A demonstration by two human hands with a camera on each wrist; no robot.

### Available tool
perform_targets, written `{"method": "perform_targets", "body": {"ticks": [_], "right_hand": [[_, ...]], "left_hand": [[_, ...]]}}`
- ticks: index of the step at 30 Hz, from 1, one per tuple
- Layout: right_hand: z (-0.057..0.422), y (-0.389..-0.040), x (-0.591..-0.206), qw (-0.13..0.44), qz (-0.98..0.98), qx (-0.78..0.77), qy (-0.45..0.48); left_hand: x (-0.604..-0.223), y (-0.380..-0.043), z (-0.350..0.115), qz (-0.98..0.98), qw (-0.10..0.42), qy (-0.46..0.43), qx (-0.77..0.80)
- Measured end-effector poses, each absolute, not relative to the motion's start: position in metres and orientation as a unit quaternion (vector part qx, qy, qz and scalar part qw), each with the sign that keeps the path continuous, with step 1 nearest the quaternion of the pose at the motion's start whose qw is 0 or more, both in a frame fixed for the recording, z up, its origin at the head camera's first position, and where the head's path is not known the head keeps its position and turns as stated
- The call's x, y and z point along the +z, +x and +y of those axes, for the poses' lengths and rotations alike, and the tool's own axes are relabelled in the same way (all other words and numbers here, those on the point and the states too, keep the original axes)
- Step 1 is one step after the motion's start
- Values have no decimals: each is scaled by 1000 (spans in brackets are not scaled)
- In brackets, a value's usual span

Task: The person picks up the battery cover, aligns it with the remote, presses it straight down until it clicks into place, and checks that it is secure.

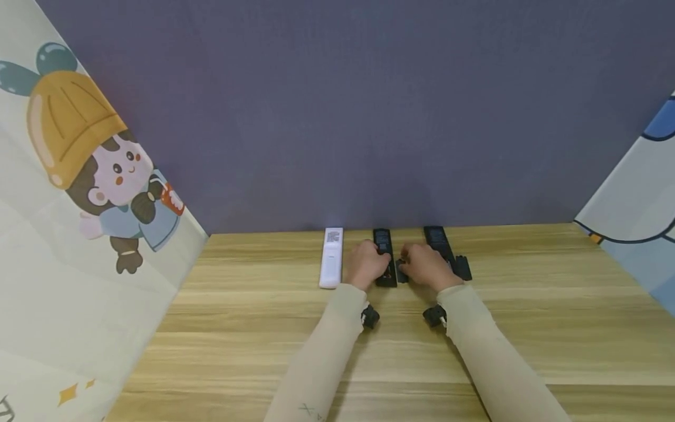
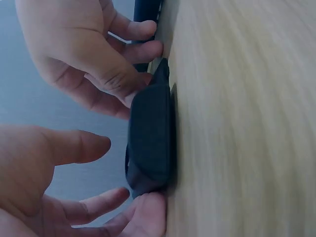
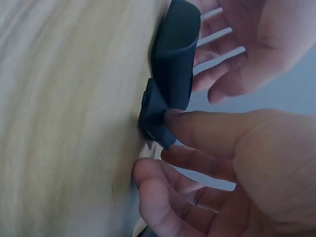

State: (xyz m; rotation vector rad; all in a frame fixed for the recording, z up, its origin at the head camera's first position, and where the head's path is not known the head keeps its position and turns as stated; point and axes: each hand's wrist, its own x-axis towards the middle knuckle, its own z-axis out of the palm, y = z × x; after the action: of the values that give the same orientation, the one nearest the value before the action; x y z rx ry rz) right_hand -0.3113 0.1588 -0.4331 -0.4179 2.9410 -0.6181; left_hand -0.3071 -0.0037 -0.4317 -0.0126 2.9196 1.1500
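Note:
A black remote control [image 1: 391, 280] lies face down in the middle of the row, its end toward me. My left hand [image 1: 366, 264] is at its left side, with a fingertip touching the edge and the thumb held over it, apart from it in the left wrist view. On the remote's other side, my right hand [image 1: 426, 266] pinches a small black battery cover [image 3: 155, 116] between thumb and finger. That cover stands tilted close beside the remote's side, just above the wood. The right hand's other fingers curl loosely near the tabletop.
To the left lies a white remote control [image 1: 331, 264], back side up. Another black remote [image 1: 439, 240] is on the right, partly behind my right hand, with a loose black battery cover [image 1: 463, 268] beside it. A grey-blue panel [image 1: 369, 117] rises behind the wooden table [image 1: 237, 316].

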Motion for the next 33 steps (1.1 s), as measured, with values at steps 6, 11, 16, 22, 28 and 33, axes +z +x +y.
{"method": "perform_targets", "body": {"ticks": [6,11,16,22,28,33], "right_hand": [[157,-313,-436,60,969,-200,-130],[158,-313,-437,60,970,-196,-131],[159,-312,-436,56,970,-196,-133],[159,-311,-436,59,971,-193,-129],[159,-312,-437,49,969,-205,-130],[160,-313,-437,44,967,-211,-135]], "left_hand": [[-439,-311,4,940,-38,-23,338],[-443,-312,8,949,-50,-28,310],[-443,-314,10,949,-46,-30,311],[-446,-315,12,944,-51,-35,323],[-446,-315,12,935,-50,-45,349],[-445,-317,12,930,-39,-56,361]]}}
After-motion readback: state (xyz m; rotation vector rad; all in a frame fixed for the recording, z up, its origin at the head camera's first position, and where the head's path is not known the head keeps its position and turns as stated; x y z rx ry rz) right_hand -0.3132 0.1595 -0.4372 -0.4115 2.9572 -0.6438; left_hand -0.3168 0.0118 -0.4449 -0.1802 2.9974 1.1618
